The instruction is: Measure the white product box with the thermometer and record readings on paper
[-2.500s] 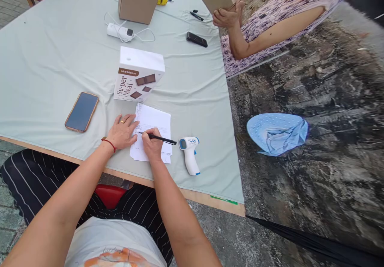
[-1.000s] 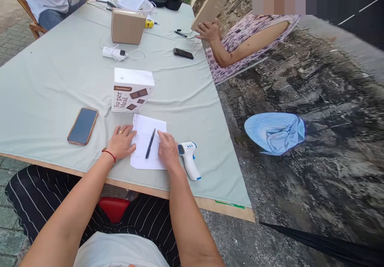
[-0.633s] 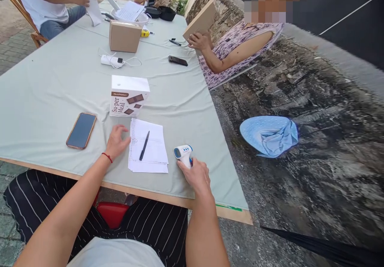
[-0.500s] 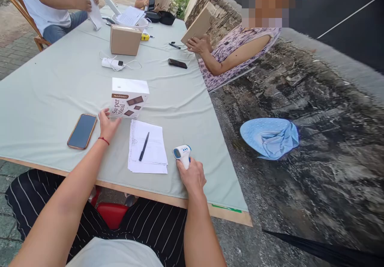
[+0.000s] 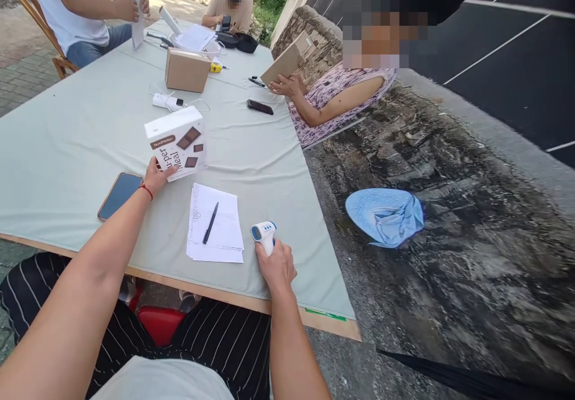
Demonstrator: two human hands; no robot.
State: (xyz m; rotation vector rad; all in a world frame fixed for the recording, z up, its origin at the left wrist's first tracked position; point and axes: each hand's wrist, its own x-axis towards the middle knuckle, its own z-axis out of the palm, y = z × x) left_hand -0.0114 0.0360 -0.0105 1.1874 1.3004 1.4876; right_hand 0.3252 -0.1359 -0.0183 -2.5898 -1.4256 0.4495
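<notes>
My left hand [image 5: 159, 175] grips the lower left corner of a white "Super Meal" box [image 5: 177, 145] printed with brown bars. The box leans to the left, its printed face toward me. My right hand [image 5: 277, 264] is wrapped around the handle of a white and blue infrared thermometer [image 5: 265, 233], near the table's front right. Between my hands lie sheets of paper [image 5: 224, 232] with a black pen [image 5: 211, 223] on top. Just left of my left hand, a phone [image 5: 119, 195] lies face up, partly covered by my wrist.
On the cloth-covered table [image 5: 90, 118] stand a brown cardboard box [image 5: 186, 69], a white device with a cable [image 5: 168, 102] and a black phone [image 5: 260, 106]. Three people sit around it; one at right holds a cardboard piece [image 5: 287, 61]. A blue hat [image 5: 384, 217] lies beyond the right edge.
My left hand has closed on the white box, which has gone from upright to tilted left. My right hand still holds the thermometer. The view has shifted slightly.
</notes>
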